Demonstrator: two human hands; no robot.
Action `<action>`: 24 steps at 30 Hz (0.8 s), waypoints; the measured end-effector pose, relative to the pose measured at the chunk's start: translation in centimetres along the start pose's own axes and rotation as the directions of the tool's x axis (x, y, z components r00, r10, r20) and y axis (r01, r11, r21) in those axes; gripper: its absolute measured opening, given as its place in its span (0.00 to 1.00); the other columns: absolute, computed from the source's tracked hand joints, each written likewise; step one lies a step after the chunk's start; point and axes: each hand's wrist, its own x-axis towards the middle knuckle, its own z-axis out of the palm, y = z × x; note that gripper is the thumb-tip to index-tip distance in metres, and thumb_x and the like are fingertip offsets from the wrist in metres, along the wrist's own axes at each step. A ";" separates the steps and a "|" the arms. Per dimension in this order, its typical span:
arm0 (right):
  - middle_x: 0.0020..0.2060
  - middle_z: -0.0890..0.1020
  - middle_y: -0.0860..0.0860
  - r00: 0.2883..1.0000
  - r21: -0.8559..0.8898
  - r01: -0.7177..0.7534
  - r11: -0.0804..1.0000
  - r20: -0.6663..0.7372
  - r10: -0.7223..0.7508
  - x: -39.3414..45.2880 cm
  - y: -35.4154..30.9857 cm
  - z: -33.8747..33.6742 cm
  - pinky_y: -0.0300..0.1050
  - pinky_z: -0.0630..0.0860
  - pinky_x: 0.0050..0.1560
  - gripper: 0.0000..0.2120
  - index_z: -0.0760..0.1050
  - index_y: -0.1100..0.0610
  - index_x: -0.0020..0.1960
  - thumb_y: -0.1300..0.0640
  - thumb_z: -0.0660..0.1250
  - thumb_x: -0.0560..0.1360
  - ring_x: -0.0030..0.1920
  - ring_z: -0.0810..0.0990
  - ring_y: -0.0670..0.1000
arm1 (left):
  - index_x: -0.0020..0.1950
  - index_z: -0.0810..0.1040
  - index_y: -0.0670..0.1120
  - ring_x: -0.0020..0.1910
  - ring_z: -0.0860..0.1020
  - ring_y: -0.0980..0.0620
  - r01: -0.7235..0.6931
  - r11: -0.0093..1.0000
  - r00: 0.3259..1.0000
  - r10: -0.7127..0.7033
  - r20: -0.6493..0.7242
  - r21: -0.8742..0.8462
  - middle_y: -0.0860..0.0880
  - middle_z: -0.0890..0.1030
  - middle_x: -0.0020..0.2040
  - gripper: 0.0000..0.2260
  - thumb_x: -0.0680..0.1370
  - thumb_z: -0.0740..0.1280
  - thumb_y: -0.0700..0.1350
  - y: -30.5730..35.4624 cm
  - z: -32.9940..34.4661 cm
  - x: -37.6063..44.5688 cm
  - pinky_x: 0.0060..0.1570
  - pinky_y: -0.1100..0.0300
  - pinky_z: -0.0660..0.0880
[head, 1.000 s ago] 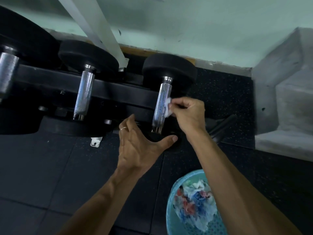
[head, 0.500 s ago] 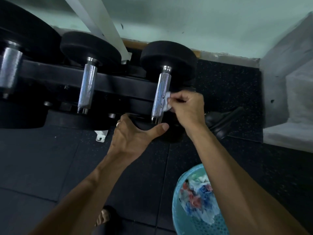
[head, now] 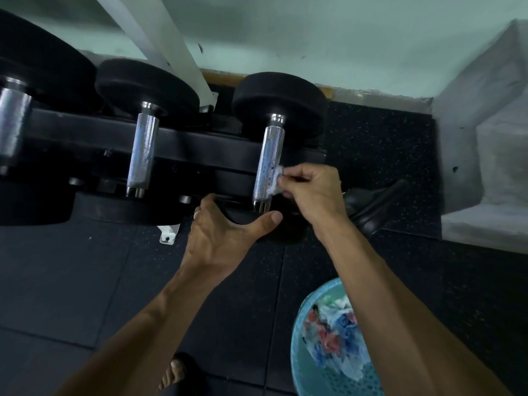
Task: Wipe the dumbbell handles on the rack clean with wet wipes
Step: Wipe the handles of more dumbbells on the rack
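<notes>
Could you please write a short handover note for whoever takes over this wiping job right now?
Right hand pinches a small wet wipe against the lower right side of the rightmost dumbbell handle.
Left hand grips that dumbbell's near weight head, steadying it.
Done: cannot tell how much of this handle is wiped.
Left: finish it; whether the middle handle and the left handle are clean cannot be told.
Blue basket sits on the floor by the right arm.

The right hand [head: 313, 192] pinches a white wipe [head: 276, 181] against the rightmost chrome dumbbell handle [head: 267, 164] on the black rack [head: 183, 148] while the left hand [head: 228, 238] grips that dumbbell's near weight [head: 285, 228]
</notes>
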 end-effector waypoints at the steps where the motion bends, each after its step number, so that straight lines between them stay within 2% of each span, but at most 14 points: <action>1: 0.39 0.86 0.45 1.000 -0.043 0.005 0.999 0.024 -0.004 -0.7 0.3 -0.1 0.36 0.80 0.48 0.07 0.83 0.51 0.42 0.63 0.76 0.72 0.43 0.85 0.42 | 0.78 0.56 0.41 0.72 0.66 0.45 0.000 1.000 1.000 0.000 0.000 0.001 0.42 0.67 0.73 0.64 0.49 0.63 0.75 0.1 0.0 -0.1 0.65 0.54 0.67; 3: 0.38 0.86 0.45 0.999 -0.073 0.024 0.997 0.028 -0.022 -0.7 0.3 -0.1 0.38 0.81 0.50 0.09 0.83 0.49 0.40 0.63 0.76 0.71 0.42 0.85 0.42 | 0.77 0.57 0.41 0.72 0.66 0.45 -0.002 1.000 1.000 0.002 -0.012 0.000 0.42 0.67 0.73 0.64 0.49 0.63 0.76 0.0 0.2 -0.1 0.65 0.55 0.66; 6: 0.36 0.86 0.46 0.990 0.030 0.069 0.997 -0.121 -0.065 2.4 -0.8 0.5 0.44 0.82 0.50 0.10 0.84 0.51 0.42 0.66 0.74 0.73 0.39 0.86 0.44 | 0.77 0.58 0.42 0.72 0.66 0.46 -0.003 1.000 0.999 0.003 -0.033 -0.008 0.43 0.67 0.73 0.64 0.48 0.63 0.76 0.0 0.6 -0.2 0.67 0.55 0.66; 9: 0.42 0.87 0.47 0.964 0.002 0.134 0.991 -0.232 -0.130 4.6 -1.5 1.2 0.50 0.82 0.54 0.08 0.86 0.53 0.46 0.65 0.73 0.74 0.44 0.86 0.46 | 0.77 0.57 0.42 0.72 0.66 0.46 0.009 1.000 1.000 -0.009 -0.024 -0.016 0.44 0.66 0.73 0.66 0.47 0.62 0.77 0.0 0.4 -0.1 0.69 0.53 0.66; 12: 0.40 0.86 0.46 0.991 -0.077 0.095 0.992 -0.090 -0.102 1.9 -0.3 0.5 0.47 0.82 0.51 0.10 0.84 0.48 0.42 0.63 0.74 0.74 0.42 0.86 0.44 | 0.78 0.56 0.42 0.73 0.65 0.46 0.017 1.000 1.000 -0.017 -0.006 -0.012 0.43 0.65 0.74 0.66 0.46 0.62 0.77 0.1 0.1 -0.3 0.69 0.53 0.65; 15: 0.36 0.85 0.42 0.995 -0.121 0.097 0.988 0.039 -0.093 -0.8 0.4 -0.2 0.36 0.79 0.46 0.12 0.82 0.47 0.40 0.64 0.74 0.73 0.40 0.85 0.40 | 0.78 0.56 0.41 0.73 0.64 0.45 0.025 1.000 1.000 -0.026 -0.009 -0.010 0.42 0.65 0.74 0.67 0.46 0.62 0.77 0.2 0.2 -0.3 0.71 0.52 0.66; 17: 0.33 0.85 0.41 0.997 -0.030 0.077 0.997 -0.025 -0.078 0.2 -0.2 0.1 0.38 0.81 0.48 0.11 0.82 0.49 0.40 0.66 0.73 0.74 0.39 0.85 0.41 | 0.78 0.55 0.41 0.73 0.64 0.45 0.032 0.999 0.999 -0.032 -0.001 0.000 0.42 0.64 0.74 0.68 0.46 0.62 0.78 0.3 0.1 -0.3 0.71 0.51 0.66; 19: 0.36 0.86 0.43 0.988 0.054 0.073 0.996 -0.139 -0.065 2.3 -1.0 0.7 0.46 0.83 0.52 0.12 0.82 0.49 0.41 0.67 0.72 0.74 0.41 0.86 0.45 | 0.78 0.53 0.42 0.74 0.63 0.45 0.022 1.000 1.000 -0.022 0.008 0.019 0.42 0.64 0.75 0.68 0.47 0.62 0.78 0.4 0.0 -0.4 0.71 0.50 0.65; 21: 0.39 0.85 0.45 0.975 0.143 0.082 0.986 -0.216 -0.050 3.9 -1.5 1.1 0.50 0.82 0.54 0.13 0.83 0.50 0.42 0.68 0.71 0.74 0.44 0.85 0.46 | 0.80 0.49 0.43 0.77 0.58 0.46 -0.024 0.997 1.000 0.022 0.017 0.072 0.43 0.58 0.78 0.65 0.53 0.64 0.77 0.8 0.2 -0.5 0.74 0.53 0.60; 24: 0.40 0.85 0.48 0.983 0.279 0.032 0.960 -0.182 0.020 3.8 -1.2 0.6 0.42 0.82 0.48 0.12 0.82 0.54 0.43 0.70 0.69 0.76 0.41 0.84 0.43 | 0.79 0.38 0.43 0.79 0.46 0.50 -0.092 0.982 0.995 0.082 0.063 0.164 0.45 0.44 0.81 0.61 0.63 0.69 0.72 1.3 0.9 -0.9 0.75 0.56 0.50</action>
